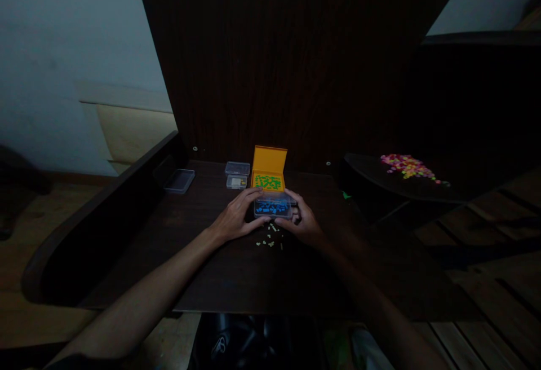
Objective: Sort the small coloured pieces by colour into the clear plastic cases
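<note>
A small clear plastic box [273, 206] holding blue pieces sits on the dark wooden table [236, 268]. My left hand [234, 217] grips its left side with the fingers curled over the top edge. At its right side, my right hand [302, 222] holds it the same way. Several small pale pieces [270, 237] lie loose on the table just in front of the box, between my hands. Right behind the box stands an open orange box [269, 170] with its lid raised and green pieces inside.
Two small clear boxes [237, 174] sit left of the orange box, and a flat clear case [180, 180] lies further left near the table edge. A dark round surface at the right carries a heap of pink and yellow pieces [408, 167]. A dark panel rises behind the table.
</note>
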The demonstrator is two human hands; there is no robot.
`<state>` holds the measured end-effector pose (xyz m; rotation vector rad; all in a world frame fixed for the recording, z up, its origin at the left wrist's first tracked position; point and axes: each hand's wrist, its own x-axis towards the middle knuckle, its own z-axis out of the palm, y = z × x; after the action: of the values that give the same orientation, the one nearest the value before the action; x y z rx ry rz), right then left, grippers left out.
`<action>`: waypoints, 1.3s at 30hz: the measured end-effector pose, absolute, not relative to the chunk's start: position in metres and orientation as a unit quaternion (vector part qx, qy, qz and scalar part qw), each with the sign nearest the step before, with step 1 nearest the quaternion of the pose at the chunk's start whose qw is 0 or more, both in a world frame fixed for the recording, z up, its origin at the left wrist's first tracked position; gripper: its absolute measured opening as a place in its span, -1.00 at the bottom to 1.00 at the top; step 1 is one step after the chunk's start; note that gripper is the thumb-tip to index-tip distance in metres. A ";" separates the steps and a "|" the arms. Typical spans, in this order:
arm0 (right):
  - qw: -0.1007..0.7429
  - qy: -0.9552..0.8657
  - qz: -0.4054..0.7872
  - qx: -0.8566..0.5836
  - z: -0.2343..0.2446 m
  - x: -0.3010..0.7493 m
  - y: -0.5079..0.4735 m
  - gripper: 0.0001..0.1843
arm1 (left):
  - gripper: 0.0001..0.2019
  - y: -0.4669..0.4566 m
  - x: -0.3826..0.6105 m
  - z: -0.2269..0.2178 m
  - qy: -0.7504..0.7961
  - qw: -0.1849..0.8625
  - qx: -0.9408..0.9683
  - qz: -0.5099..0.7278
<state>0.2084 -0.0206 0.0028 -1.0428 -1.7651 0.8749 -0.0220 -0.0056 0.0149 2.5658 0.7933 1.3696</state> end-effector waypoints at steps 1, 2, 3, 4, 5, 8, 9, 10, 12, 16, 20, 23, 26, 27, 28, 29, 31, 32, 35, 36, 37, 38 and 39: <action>0.440 -0.714 0.347 -0.420 0.003 0.208 -0.021 -0.16 | -0.40 -0.006 -0.022 0.015 0.262 0.064 0.849 0.453; 0.438 -0.719 0.338 -0.421 0.004 0.209 -0.021 -0.18 | -0.40 -0.006 -0.022 0.015 0.262 0.064 0.850 0.453; 0.436 -0.725 0.326 -0.422 0.004 0.209 -0.022 -0.20 | -0.41 -0.006 -0.022 0.015 0.262 0.064 0.850 0.452; 0.432 -0.732 0.314 -0.423 0.005 0.209 -0.022 -0.23 | -0.42 -0.006 -0.022 0.016 0.263 0.063 0.850 0.452; 0.428 -0.738 0.304 -0.424 0.006 0.209 -0.023 -0.25 | -0.43 -0.007 -0.022 0.016 0.264 0.061 0.850 0.452; 0.421 -0.753 0.282 -0.419 0.008 0.209 -0.024 -0.31 | -0.46 -0.008 -0.023 0.018 0.267 0.059 0.851 0.449; 0.421 -0.757 0.278 -0.415 0.009 0.209 -0.024 -0.33 | -0.47 -0.008 -0.023 0.018 0.269 0.058 0.851 0.448; 0.423 -0.760 0.276 -0.410 0.009 0.208 -0.024 -0.34 | -0.48 -0.008 -0.023 0.018 0.269 0.057 0.851 0.448; 0.424 -0.764 0.273 -0.402 0.009 0.208 -0.024 -0.37 | -0.50 -0.009 -0.023 0.018 0.268 0.054 0.851 0.448; 0.410 -0.773 0.267 -0.404 0.010 0.207 -0.025 -0.42 | -0.53 -0.009 -0.024 0.018 0.268 0.045 0.854 0.444; 0.403 -0.777 0.262 -0.407 0.009 0.206 -0.025 -0.46 | -0.58 -0.010 -0.024 0.020 0.272 0.035 0.854 0.442; 0.402 -0.777 0.261 -0.408 0.008 0.205 -0.025 -0.48 | -0.62 -0.011 -0.024 0.020 0.271 0.031 0.857 0.438; 0.414 -0.771 0.260 -0.409 0.007 0.203 -0.025 -0.49 | -0.64 -0.010 -0.025 0.020 0.267 0.026 0.859 0.437; 0.417 -0.770 0.261 -0.407 0.007 0.203 -0.025 -0.49 | -0.64 -0.010 -0.025 0.020 0.267 0.025 0.858 0.437; 0.420 -0.769 0.261 -0.404 0.007 0.202 -0.025 -0.49 | -0.63 -0.010 -0.025 0.020 0.268 0.023 0.858 0.437; 0.423 -0.769 0.263 -0.401 0.007 0.202 -0.025 -0.49 | -0.62 -0.010 -0.025 0.020 0.270 0.020 0.858 0.436; 0.426 -0.768 0.266 -0.397 0.007 0.201 -0.026 -0.48 | -0.56 -0.010 -0.026 0.021 0.268 0.012 0.860 0.433; 0.427 -0.767 0.268 -0.396 0.007 0.201 -0.026 -0.48 | -0.52 -0.010 -0.026 0.021 0.266 0.007 0.862 0.432; 0.437 -0.763 0.267 -0.395 0.006 0.200 -0.025 -0.48 | -0.43 -0.010 -0.026 0.022 0.265 -0.003 0.867 0.423; 0.441 -0.762 0.263 -0.394 0.006 0.200 -0.025 -0.48 | -0.40 -0.010 -0.025 0.022 0.269 -0.003 0.868 0.417; 0.446 -0.761 0.259 -0.394 0.006 0.201 -0.024 -0.48 | -0.37 -0.011 -0.025 0.023 0.272 -0.004 0.870 0.411; 0.450 -0.760 0.255 -0.394 0.005 0.201 -0.024 -0.49 | -0.34 -0.011 -0.024 0.023 0.273 -0.007 0.872 0.406; 0.453 -0.760 0.250 -0.394 0.005 0.201 -0.023 -0.49 | -0.32 -0.011 -0.024 0.023 0.271 -0.011 0.874 0.404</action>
<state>0.2007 -0.0230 0.0048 -0.9728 -1.8765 0.6169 -0.0236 -0.0111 0.0232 2.7644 0.8580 1.2777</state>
